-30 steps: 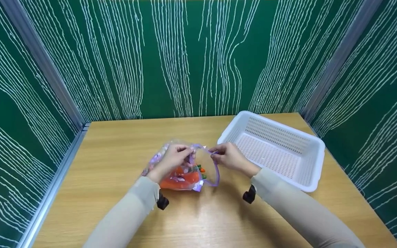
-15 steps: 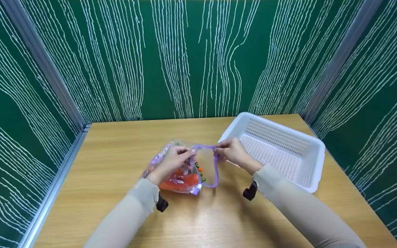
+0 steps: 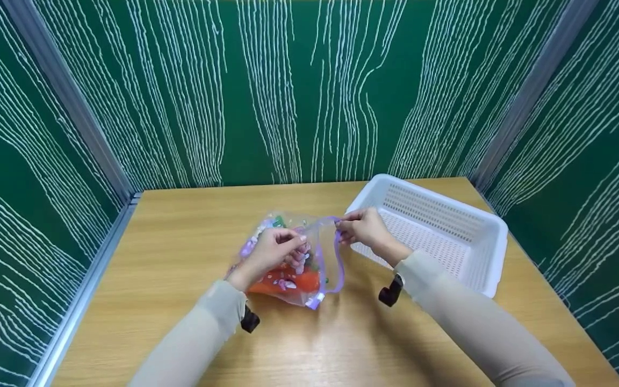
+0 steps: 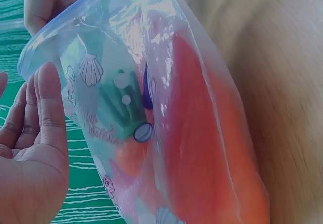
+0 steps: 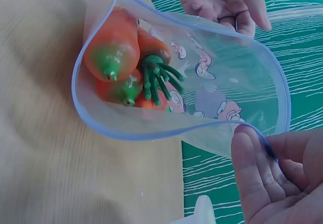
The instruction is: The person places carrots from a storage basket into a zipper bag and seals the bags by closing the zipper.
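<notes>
A clear zip bag (image 3: 288,285) with a purple rim and printed sea shapes lies on the table, its mouth spread toward the right. Inside, the right wrist view shows several orange carrots (image 5: 112,50) with green tops, one bearing long green stalks. My right hand (image 3: 366,230) pinches the bag's rim between thumb and fingers. Beside the bag, my left hand (image 3: 273,250) hovers with loosely bent fingers and holds nothing; the left wrist view has its fingertips right at the bag's printed side. A white-and-purple slider (image 3: 315,302) sits at the rim's near corner.
A white perforated plastic basket (image 3: 495,263) stands at the right, close behind my right hand. Green walls with white wavy lines (image 3: 320,91) border the wooden table (image 3: 191,215) at the back and sides.
My left hand has let go of the bag's rim. My right hand has shifted slightly up and right, and the bag's mouth has moved right with it.
</notes>
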The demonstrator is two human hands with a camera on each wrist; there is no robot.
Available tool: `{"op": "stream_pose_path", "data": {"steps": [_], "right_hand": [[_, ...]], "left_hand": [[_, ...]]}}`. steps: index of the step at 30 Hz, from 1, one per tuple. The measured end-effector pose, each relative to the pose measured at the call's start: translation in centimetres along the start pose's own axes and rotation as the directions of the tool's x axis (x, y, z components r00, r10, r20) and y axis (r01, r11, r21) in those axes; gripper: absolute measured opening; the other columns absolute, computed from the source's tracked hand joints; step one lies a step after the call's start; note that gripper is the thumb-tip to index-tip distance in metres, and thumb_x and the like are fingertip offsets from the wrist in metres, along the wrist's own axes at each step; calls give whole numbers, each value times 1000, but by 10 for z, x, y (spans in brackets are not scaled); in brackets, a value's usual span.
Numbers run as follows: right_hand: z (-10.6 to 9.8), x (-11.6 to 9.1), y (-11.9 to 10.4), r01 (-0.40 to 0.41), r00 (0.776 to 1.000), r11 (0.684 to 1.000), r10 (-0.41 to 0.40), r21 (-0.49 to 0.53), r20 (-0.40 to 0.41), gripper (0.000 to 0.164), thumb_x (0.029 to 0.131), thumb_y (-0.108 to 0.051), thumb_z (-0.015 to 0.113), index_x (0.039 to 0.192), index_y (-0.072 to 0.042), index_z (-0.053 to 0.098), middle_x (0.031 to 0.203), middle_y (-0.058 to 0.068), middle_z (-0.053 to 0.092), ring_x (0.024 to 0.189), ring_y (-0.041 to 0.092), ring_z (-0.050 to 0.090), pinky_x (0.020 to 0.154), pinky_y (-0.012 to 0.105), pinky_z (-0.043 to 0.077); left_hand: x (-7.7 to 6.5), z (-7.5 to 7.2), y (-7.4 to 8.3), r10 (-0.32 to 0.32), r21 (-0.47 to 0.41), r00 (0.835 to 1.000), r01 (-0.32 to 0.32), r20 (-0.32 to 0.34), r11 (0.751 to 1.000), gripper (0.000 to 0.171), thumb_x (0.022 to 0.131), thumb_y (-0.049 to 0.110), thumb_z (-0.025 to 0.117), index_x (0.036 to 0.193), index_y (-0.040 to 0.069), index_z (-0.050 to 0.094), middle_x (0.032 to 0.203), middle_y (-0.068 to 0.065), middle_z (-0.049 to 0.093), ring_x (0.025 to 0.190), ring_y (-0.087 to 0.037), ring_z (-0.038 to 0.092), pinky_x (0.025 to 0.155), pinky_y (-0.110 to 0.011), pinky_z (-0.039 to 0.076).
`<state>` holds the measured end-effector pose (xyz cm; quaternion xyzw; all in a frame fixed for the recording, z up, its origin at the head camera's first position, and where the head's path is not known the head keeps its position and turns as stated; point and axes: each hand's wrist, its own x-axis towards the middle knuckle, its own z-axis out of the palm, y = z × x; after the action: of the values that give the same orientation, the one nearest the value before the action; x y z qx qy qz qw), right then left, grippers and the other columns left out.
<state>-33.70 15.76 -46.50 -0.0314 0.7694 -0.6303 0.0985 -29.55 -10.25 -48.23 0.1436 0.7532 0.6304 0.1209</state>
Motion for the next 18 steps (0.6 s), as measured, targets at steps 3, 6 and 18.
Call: {"op": "stream_pose_path", "data": {"steps": [3,6,18], "right_hand": [[-1,0,-2,0,1000,1000,0,13,-7,20,102,4,65,115,18,72,72,2,74,59,10,72,61,23,64],[-2,0,-2,-2,1000,1000,2,19,-8,20,103,4,64,115,19,72,73,2,74,60,10,73,62,24,65],[-4,0,-3,-25,1000,999,25,32,-9,17,103,3,66,113,15,71,75,3,74,62,11,73,64,24,65]], "left_hand": [[-4,1,-1,38,42,999,-38,2,998,28,109,26,70,117,0,76,100,-11,75,79,-15,74,78,-30,67],[-8,4,-3,76,72,997,-77,16,994,25,107,23,72,118,1,77,102,-10,75,80,-15,74,78,-31,67],[-22,17,-10,259,246,958,-283,126,927,27,97,18,83,119,4,77,114,-17,76,98,-19,69,88,-31,62]]}}
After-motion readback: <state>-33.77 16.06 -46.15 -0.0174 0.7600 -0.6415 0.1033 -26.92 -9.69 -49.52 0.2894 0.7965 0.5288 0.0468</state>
